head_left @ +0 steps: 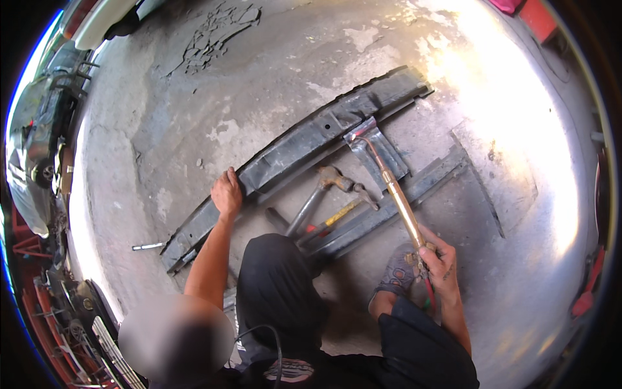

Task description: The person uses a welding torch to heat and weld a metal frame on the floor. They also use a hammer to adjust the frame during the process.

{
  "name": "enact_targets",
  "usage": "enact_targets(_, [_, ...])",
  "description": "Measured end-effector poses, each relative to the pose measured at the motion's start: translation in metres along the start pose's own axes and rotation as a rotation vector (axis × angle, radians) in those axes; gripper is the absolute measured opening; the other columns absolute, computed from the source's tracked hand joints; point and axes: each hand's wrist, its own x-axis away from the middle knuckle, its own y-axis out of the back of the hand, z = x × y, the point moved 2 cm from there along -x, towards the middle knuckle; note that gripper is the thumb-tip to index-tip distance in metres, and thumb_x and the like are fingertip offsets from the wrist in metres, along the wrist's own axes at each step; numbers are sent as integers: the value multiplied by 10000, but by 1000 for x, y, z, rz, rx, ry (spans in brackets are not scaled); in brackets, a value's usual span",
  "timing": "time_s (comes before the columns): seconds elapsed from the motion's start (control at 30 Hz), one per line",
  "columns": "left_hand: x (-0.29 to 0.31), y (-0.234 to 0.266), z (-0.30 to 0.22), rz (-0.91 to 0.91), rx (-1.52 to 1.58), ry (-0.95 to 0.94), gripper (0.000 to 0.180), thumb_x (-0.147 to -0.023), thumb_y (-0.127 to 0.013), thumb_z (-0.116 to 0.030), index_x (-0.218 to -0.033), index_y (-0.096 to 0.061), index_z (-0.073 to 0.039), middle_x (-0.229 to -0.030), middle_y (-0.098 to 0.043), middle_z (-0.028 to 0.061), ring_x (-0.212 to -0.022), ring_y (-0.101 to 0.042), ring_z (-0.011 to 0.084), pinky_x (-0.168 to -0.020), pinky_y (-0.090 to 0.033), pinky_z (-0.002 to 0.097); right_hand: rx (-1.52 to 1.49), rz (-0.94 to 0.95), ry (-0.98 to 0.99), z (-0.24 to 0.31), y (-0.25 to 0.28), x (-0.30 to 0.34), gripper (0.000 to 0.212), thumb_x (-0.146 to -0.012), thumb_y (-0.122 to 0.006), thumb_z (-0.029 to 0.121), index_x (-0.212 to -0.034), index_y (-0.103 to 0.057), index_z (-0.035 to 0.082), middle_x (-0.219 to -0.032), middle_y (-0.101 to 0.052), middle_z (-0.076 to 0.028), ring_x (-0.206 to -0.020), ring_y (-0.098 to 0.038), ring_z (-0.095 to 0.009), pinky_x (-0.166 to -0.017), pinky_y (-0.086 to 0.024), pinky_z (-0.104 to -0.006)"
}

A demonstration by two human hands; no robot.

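Observation:
A long dark metal beam (304, 135) lies diagonally across the concrete floor. My left hand (227, 193) grips it left of its middle, with the fingers at its far edge. My right hand (442, 259) is closed round the rear of a brass gas torch (403, 207). The torch's thin copper nozzle reaches a bent metal bracket (387, 159) beside the beam. At the nozzle's tip the bracket has a small reddish glowing spot. A red and a green hose trail from the torch below my right hand.
Between the beam and a second metal rail (382, 217) lie a hammer (313, 204) and a tool with a yellow handle (342, 212). A thin metal rod (149, 246) touches the floor near the beam's left end. Car parts (45, 155) crowd the left side.

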Motion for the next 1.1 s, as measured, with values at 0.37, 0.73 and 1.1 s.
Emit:
enact_targets(0.37, [0, -4, 5, -15, 8, -7, 493, -1109, -415, -419, -1002, -716, -44, -985, -731, 233, -964, -669, 442, -870, -480, 544, 10, -82, 36, -2, -1, -6, 541, -997, -555, 150, -1497, -515, -54, -818, -737, -123, -555, -616, -105, -478, -508, -252])
enact_targets(0.73, [1, 1, 5, -15, 46, -17, 443, -1098, -451, -399, -1019, -704, -44, -977, -724, 230, -969, -668, 443, -899, -481, 533, -69, -105, 1, 6, -7, -5, 501, -991, -578, 111, -1472, -564, -26, -801, -724, -93, -555, -616, -96, -491, -498, -254])
enact_targets(1.1, [68, 40, -129, 566, 331, -776, 268, -989, -642, -267, -1116, -703, -39, -1042, -710, 197, -1000, -679, 423, -888, -543, 499, -79, -111, -22, 6, -6, -4, 498, -1000, -589, 129, -1479, -564, -4, -812, -731, -81, -545, -602, -96, -490, -503, -258])
